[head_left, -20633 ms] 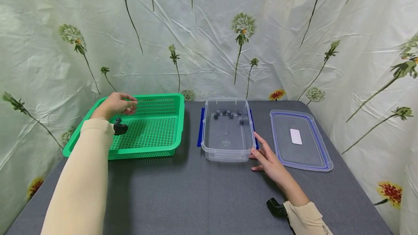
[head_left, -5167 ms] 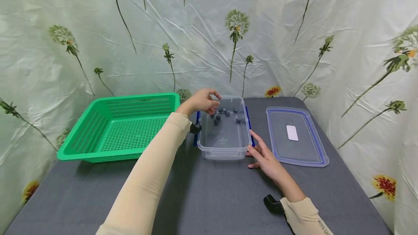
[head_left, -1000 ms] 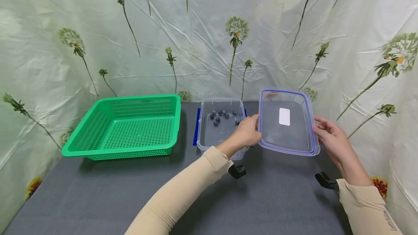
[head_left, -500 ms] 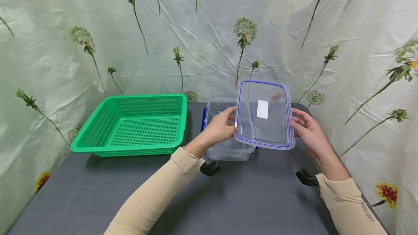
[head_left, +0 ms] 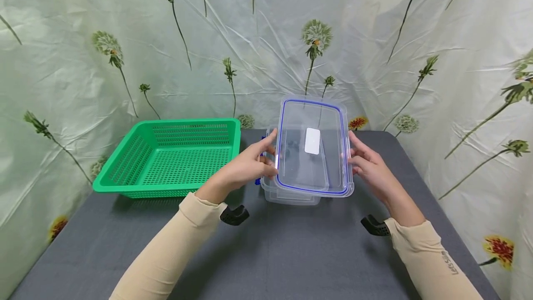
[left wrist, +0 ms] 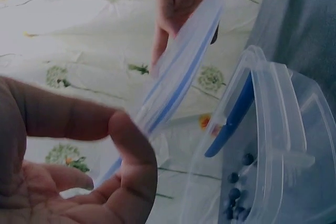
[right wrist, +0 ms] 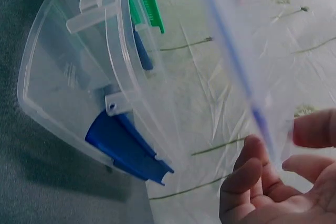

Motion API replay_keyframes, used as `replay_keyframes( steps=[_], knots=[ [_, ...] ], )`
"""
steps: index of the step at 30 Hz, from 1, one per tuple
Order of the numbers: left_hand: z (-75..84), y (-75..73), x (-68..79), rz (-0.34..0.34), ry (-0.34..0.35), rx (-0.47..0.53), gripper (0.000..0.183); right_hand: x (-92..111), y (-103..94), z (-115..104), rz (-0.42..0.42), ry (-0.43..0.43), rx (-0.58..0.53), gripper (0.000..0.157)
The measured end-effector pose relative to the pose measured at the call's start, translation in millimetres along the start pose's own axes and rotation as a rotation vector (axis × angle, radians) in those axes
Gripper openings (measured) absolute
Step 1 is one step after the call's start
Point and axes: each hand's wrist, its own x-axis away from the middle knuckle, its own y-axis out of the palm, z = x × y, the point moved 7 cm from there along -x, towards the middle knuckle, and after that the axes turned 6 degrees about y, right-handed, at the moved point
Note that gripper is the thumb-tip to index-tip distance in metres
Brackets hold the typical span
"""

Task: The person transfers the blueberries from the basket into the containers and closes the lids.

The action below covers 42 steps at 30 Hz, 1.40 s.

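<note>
The clear lid [head_left: 293, 161] with a blue seal ring is held up, tilted, above the clear food container [head_left: 291, 199]. My left hand [head_left: 239, 166] grips its left edge, and my right hand [head_left: 372, 168] pinches the right edge. Several blueberries [left wrist: 234, 193] lie inside the container; from the head view they show only faintly through the lid. A blue side latch [right wrist: 123, 142] hangs unfastened in the right wrist view, and another blue latch [left wrist: 231, 116] shows in the left wrist view. A white label [head_left: 312, 141] sits on the lid.
A green plastic basket [head_left: 166, 191] stands to the left of the container. Grey cloth covers the table [head_left: 287, 253]. A flower-patterned curtain [head_left: 258, 59] hangs right behind the table.
Both hands have left the earlier basket and container positions and lifted the lid from the table's right side. Over the last second it has moved left, over the container. The basket's blueberries are gone.
</note>
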Motion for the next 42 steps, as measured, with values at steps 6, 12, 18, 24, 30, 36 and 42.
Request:
replay_keyframes(
  steps=[6, 12, 18, 24, 30, 36, 42],
  knots=[
    [-4.7, -10.3, 12.2, -0.052, -0.006, 0.127, 0.114, 0.0, 12.5, -7.3, -0.075, -0.025, -0.026, 0.077],
    [-10.3, -19.1, 17.7, -0.082, 0.022, 0.164, 0.112, -1.1, 19.1, -7.3, -0.137, -0.034, -0.059, 0.078],
    [-10.2, -25.2, 24.8, -0.13, 0.058, 0.186, 0.111, -0.7, 22.1, -8.3, -0.216, -0.068, -0.133, 0.076],
    [-3.1, -30.8, 33.0, -0.217, 0.134, 0.205, 0.11, -0.3, 26.0, -11.6, -0.307, -0.129, -0.256, 0.073],
    [-1.9, -36.5, 33.3, -0.193, 0.19, 0.187, 0.103, -2.8, 24.5, -12.9, -0.28, -0.218, -0.242, 0.079],
    [-4.4, -36.1, 26.1, -0.077, 0.237, 0.051, 0.1, -5.3, 21.9, -13.1, -0.165, -0.3, -0.163, 0.084],
    [-5.8, -34.4, 21.8, -0.004, 0.283, -0.019, 0.101, -4.8, 22.2, -15.6, -0.059, -0.323, -0.053, 0.083]
  ],
)
